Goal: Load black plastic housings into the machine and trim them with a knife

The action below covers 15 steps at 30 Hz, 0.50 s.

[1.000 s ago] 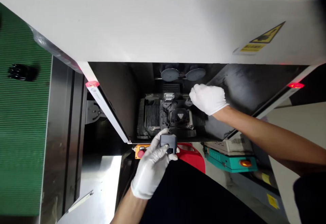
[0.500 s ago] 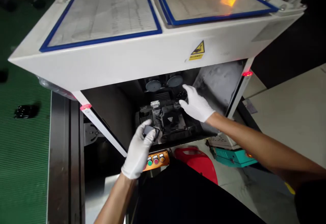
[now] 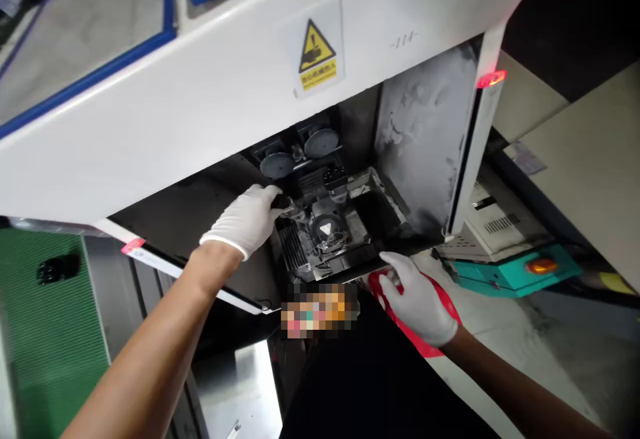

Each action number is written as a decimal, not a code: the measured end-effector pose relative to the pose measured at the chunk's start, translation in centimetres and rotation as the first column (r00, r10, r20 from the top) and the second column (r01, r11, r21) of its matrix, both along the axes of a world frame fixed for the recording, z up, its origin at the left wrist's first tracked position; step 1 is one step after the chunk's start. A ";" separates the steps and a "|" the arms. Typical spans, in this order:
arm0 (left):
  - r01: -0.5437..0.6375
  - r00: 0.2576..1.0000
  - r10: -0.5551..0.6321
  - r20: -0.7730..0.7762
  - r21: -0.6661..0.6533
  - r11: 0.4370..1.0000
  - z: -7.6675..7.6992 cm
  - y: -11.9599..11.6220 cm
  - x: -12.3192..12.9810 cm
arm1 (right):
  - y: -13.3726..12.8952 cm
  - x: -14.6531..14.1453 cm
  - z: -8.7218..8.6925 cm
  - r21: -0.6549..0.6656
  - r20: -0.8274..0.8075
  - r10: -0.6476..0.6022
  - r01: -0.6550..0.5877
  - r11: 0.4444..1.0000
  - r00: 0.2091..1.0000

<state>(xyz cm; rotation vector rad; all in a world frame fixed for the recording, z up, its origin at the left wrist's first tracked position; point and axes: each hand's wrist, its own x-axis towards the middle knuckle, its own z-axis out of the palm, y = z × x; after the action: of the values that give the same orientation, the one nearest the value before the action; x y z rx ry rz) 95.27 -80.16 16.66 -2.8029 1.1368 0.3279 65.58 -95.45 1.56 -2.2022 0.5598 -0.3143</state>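
While our gloved left hand (image 3: 246,218) grips a small black part inside the machine's fixture (image 3: 327,236), our right hand (image 3: 417,299) rests open, empty, below.

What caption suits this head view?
Gloved left hand reaches into a white machine's dark bay; right hand rests below its opening.

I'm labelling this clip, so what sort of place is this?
Probably a factory floor: a white machine with a hazard sticker, a green conveyor belt, and gloved hands, the left hand inside the machine's bay.
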 end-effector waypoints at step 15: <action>0.046 0.996 -0.033 -0.087 0.157 0.987 -1.0 -2.7 0.5 | 3.0 -3.9 -3.8 0.169 -0.108 -0.031 0.049 0.984 0.994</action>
<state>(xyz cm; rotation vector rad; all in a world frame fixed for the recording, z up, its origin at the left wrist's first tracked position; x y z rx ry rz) 95.80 -82.90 15.65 -2.6478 1.1277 0.5132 61.73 -92.45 -2.26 -2.0512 0.6642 -0.1649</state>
